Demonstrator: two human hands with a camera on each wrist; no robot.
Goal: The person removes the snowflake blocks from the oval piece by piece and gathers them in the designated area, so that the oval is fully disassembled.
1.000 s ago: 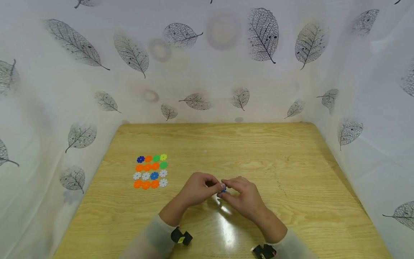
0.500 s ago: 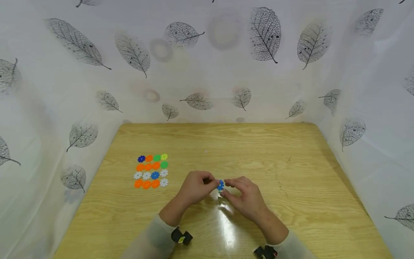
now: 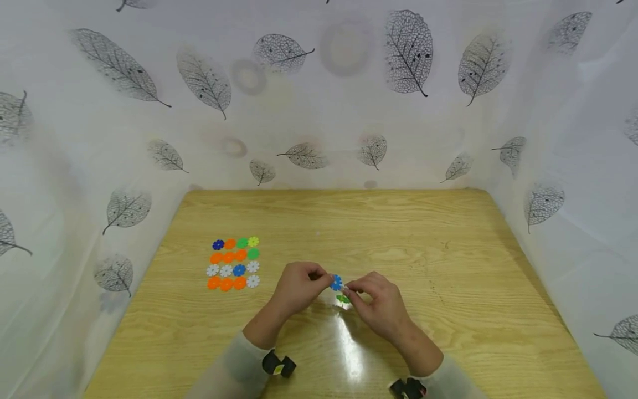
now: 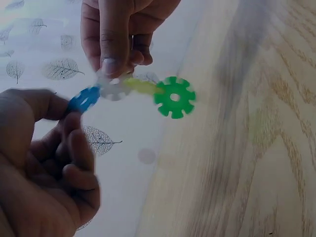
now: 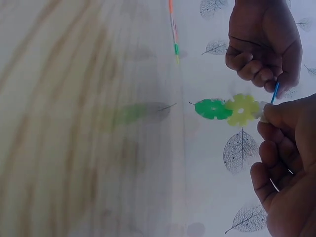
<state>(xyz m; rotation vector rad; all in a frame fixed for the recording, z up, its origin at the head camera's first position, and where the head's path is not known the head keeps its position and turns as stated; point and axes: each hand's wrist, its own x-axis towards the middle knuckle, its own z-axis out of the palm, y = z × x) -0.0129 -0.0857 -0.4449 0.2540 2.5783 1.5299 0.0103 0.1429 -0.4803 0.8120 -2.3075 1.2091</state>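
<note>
My left hand (image 3: 301, 288) pinches a blue notched plastic disc (image 4: 83, 101) between thumb and finger. Facing it, my right hand (image 3: 380, 303) pinches a white notched disc (image 4: 111, 92) at the end of a short chain. A yellow disc (image 5: 248, 103) joins onto the white one, and a green disc (image 4: 168, 103) hangs at the far end. In the left wrist view the blue disc meets the edge of the white disc at an angle. The right fingers partly cover the white disc. Both hands are over the middle front of the wooden table.
On the table (image 3: 399, 221) at left lie rows of notched discs, among them an orange disc (image 3: 226, 285), a dark blue disc (image 3: 218, 244) and a white disc (image 3: 253, 281). A leaf-print cloth (image 3: 319, 111) hangs behind and at both sides.
The blue disc has turned to show its face and shifted slightly left with my left hand. My right fingers have closed together on the white disc, and the green disc has come into sight below.
</note>
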